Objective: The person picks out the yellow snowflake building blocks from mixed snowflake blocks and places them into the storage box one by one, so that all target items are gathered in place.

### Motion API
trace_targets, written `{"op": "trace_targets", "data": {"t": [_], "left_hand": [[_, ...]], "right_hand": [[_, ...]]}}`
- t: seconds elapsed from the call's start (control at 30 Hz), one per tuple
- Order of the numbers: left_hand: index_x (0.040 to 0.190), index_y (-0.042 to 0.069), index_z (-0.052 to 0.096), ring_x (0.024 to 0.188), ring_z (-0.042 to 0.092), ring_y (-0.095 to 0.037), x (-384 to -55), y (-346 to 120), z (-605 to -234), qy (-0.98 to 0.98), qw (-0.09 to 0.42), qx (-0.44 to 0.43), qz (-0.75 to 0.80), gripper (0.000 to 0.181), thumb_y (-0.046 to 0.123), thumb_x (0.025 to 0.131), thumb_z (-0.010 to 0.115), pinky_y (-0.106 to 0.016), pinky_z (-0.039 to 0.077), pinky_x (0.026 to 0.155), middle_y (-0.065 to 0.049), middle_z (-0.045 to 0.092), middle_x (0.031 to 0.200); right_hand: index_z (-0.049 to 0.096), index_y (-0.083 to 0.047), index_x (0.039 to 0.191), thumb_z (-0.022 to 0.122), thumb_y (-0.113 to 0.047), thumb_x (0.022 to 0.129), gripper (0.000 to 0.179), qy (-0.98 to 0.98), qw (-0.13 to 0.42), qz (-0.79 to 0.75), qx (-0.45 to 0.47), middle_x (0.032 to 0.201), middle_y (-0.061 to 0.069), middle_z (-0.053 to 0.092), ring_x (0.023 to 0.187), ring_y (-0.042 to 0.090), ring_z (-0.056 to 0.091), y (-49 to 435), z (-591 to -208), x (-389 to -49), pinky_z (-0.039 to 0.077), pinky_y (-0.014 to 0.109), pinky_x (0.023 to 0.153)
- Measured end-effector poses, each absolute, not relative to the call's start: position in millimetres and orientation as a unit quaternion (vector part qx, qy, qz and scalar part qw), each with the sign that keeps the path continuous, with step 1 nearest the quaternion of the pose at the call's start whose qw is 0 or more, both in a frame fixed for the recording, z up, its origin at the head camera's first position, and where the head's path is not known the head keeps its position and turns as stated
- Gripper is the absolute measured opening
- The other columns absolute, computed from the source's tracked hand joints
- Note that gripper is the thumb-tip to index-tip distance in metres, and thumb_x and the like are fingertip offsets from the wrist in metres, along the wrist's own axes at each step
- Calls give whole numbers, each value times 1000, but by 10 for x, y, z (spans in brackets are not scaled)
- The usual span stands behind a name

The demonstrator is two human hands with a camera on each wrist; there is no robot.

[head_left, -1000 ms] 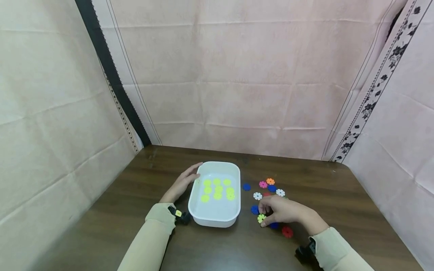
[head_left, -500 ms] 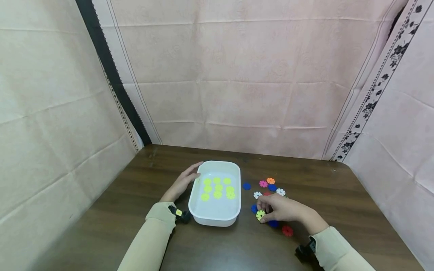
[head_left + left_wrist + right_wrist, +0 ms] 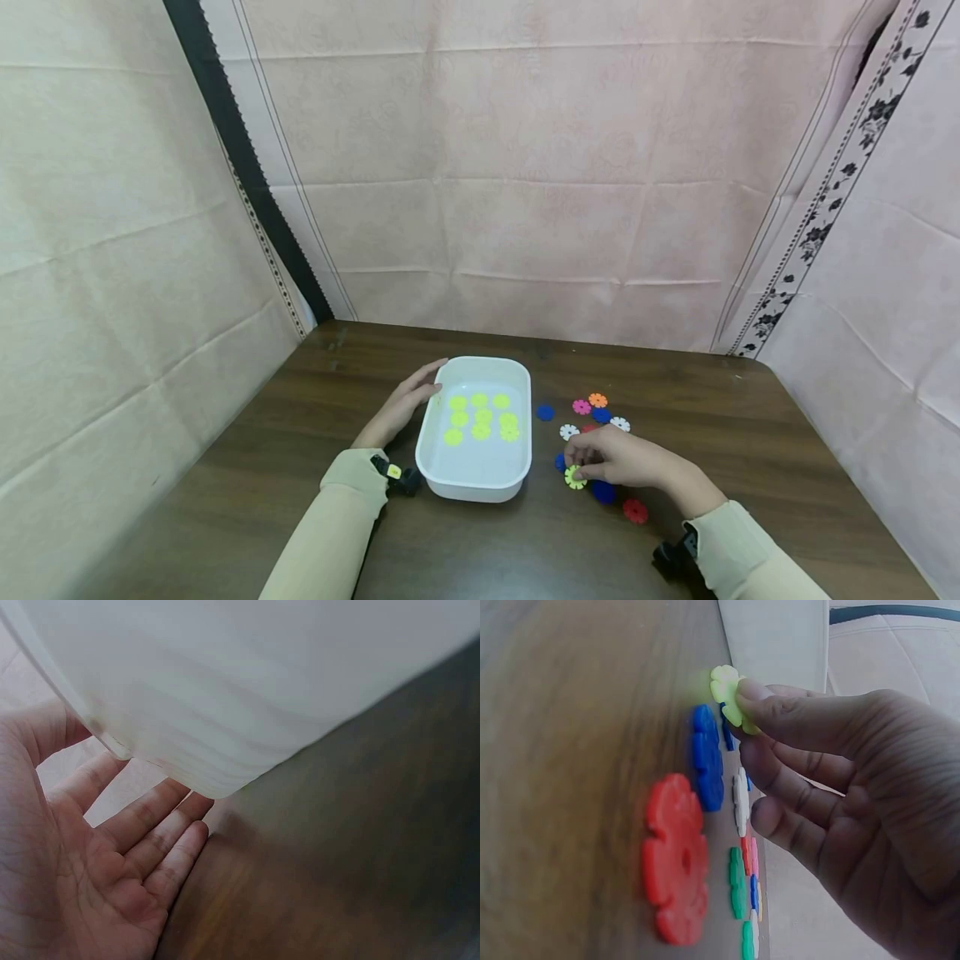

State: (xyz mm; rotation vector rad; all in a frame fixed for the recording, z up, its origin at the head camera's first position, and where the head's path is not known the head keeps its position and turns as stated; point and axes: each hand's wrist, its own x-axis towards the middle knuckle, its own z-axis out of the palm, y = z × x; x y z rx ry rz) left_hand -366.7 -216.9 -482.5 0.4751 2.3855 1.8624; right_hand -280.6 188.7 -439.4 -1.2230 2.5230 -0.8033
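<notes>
A white plastic tub (image 3: 472, 471) stands on the table with several yellow-green flower-shaped discs (image 3: 482, 417) lying flat inside. Against its left side rests my left hand (image 3: 401, 404), thumb near the rim. The left wrist view shows the fingers (image 3: 146, 817) mostly straight beside the tub wall (image 3: 225, 697). To the right of the tub, my right hand (image 3: 618, 457) pinches a yellow-green flower disc (image 3: 726, 691) by its edge, between thumb and a finger. The disc is tilted in the right wrist view, and the thumb covers part of it.
Loose flower discs surround my right hand: a red one (image 3: 635, 511), a blue one (image 3: 603, 492), a white one (image 3: 569, 432), an orange one (image 3: 597, 400) and several more. Green discs (image 3: 737, 883) appear in the right wrist view. Pale cloth (image 3: 525, 208) hangs behind the brown table (image 3: 420, 550).
My right hand has shifted slightly left and away from me with the pinched yellow-green disc, uncovering more of the blue disc beneath. The left hand and the tub stay in place.
</notes>
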Motion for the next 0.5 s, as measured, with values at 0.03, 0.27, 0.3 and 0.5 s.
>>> {"op": "trace_targets", "data": {"t": [0.03,0.27,0.3,0.5], "left_hand": [[147,40,48,133,48,-22,-3665,-2170,-4826,778,39,156,607,47,40,101,57,-58,30,113,6,53,144],[148,39,47,136,45,-22,-3673,-2177,-4836,776,38,161,609,47,39,102,56,-58,29,114,5,50,147],[148,39,47,137,45,-22,-3674,-2175,-4836,776,37,162,609,47,39,102,56,-58,29,114,5,50,148],[148,39,47,134,47,-22,-3670,-2168,-4834,776,40,161,608,47,38,102,55,-59,29,114,5,52,146]], "right_hand": [[67,-23,102,72,-17,94,10,860,111,-273,-416,92,-11,67,83,5,62,1886,-4395,-2806,56,26,78],[68,-22,102,70,-15,96,10,863,105,-268,-416,93,-11,68,86,5,64,1878,-4371,-2803,56,26,80],[68,-22,102,70,-15,96,10,863,104,-269,-416,93,-11,68,86,5,64,1878,-4370,-2805,56,26,80],[67,-22,102,69,-16,96,8,862,105,-272,-414,94,-10,69,88,5,64,1891,-4382,-2810,56,26,81]]}}
